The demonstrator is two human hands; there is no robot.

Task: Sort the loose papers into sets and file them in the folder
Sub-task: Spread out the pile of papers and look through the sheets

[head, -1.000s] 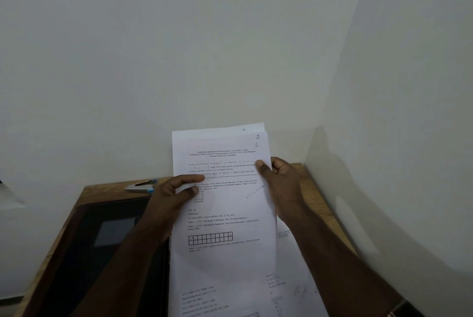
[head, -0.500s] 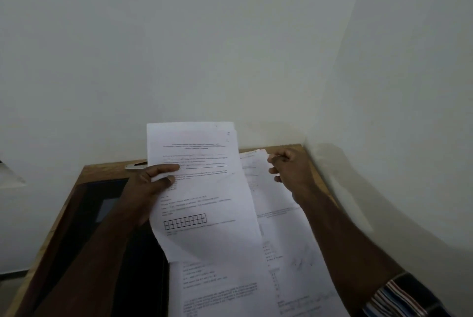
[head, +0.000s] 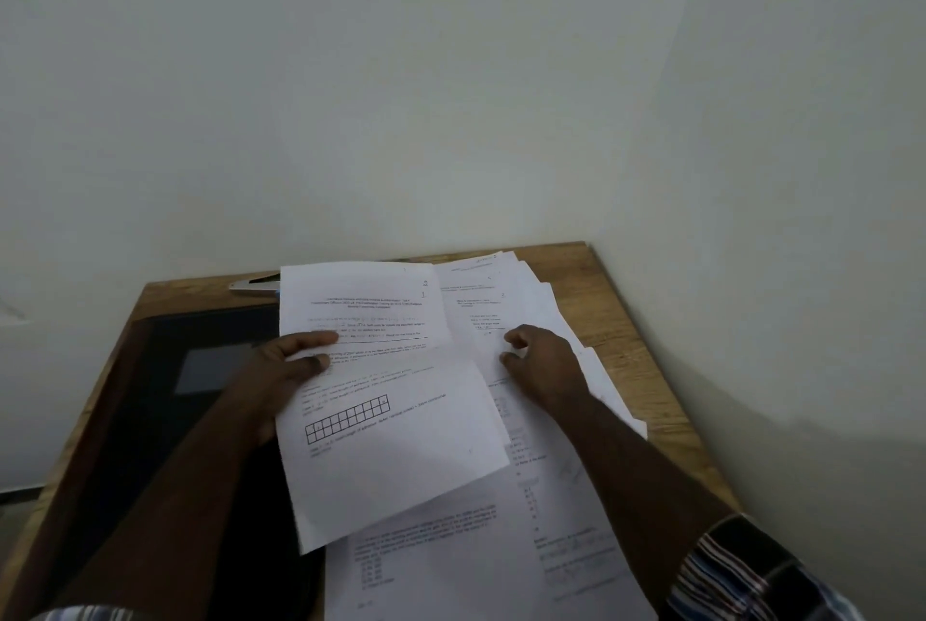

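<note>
The wooden desk [head: 616,319] stands in a corner of two walls, and a dark folder [head: 165,420] lies flat over its left half. Along the right edge a spread pile of loose papers [head: 526,299] reaches from the far right corner to the near edge. Above the middle, the left hand [head: 280,380] holds a small set of sheets [head: 381,400]; its thumb is curled onto the printed face and the fingers are hidden behind. The right hand [head: 541,359] rests on the spread pile with fingers bent; whether it already pinches a sheet, I cannot tell. A stapler [head: 253,283] lies at the far edge, partly hidden by the sheets.

The step seems to be finding the next page for this set. To do it well, read the handwritten number [head: 425,288] in the top corner before lifting, take one sheet only, and keep the left grip firm so that the set stays aligned.
</note>
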